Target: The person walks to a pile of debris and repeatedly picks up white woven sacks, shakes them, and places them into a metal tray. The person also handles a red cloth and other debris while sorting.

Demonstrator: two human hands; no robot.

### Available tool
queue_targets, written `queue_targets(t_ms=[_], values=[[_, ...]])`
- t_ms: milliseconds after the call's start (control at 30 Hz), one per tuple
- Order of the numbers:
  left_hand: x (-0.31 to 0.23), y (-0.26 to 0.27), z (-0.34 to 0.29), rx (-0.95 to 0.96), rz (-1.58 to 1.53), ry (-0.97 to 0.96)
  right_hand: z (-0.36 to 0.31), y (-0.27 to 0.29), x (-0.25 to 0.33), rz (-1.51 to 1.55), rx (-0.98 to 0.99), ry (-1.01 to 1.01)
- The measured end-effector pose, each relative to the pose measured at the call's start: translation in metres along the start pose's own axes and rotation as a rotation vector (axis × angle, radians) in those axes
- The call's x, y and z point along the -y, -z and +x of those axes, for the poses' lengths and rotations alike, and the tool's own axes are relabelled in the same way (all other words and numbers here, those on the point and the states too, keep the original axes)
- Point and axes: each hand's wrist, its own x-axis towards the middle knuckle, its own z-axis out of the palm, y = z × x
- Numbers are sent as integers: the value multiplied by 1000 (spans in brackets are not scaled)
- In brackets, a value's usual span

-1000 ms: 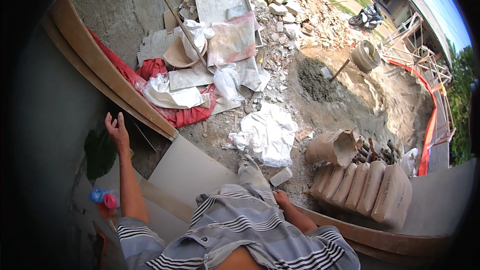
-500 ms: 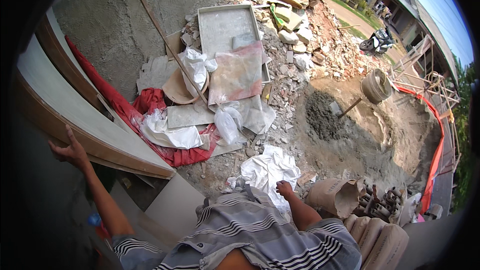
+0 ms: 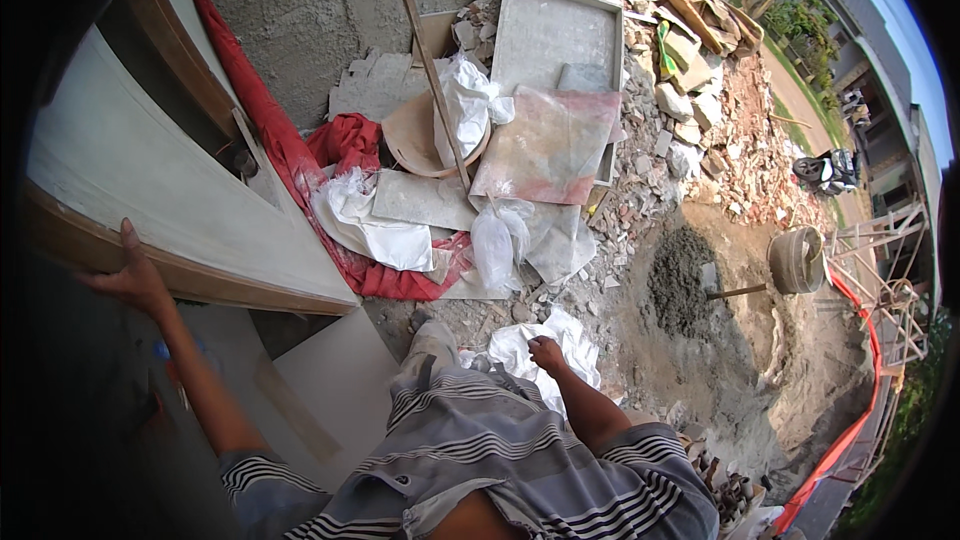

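At the left, my left hand (image 3: 133,277) is against the brown wooden edge of a pale door-like panel (image 3: 220,210), its fingers spread and one laid over the edge. Whether it bears any weight there cannot be seen. My right hand (image 3: 547,353) hangs in front of my body with the fingers curled in, and nothing shows in it. Beneath that hand lies a crumpled white sack (image 3: 575,355) on the ground. My foot (image 3: 420,320) is on the grey rubble beside the panel's near end.
Beyond lie a red tarp (image 3: 345,140), white plastic bags (image 3: 495,245), a shallow grey tray (image 3: 555,35) and a leaning pole (image 3: 425,50). Broken rubble (image 3: 700,110) is heaped farther off. To the right are wet mortar (image 3: 680,285) with a handled tool, a bucket (image 3: 797,260) and orange sheeting (image 3: 860,380).
My left hand has come onto the panel's wooden edge from just beside it. My view has turned, so the scene sits farther right, and my foot now shows ahead of me.
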Motion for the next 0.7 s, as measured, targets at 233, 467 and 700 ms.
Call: queue_targets(t_ms=[233,467,700], values=[[-9,-1,-15,-48,-177,167,44,-13,36,-164,111,157],[-5,4,-23,-15,-370,124,109,-22,141,-120,-65,108],[-4,7,-24,-29,-369,120,121,-40,226,-286,170,522]])
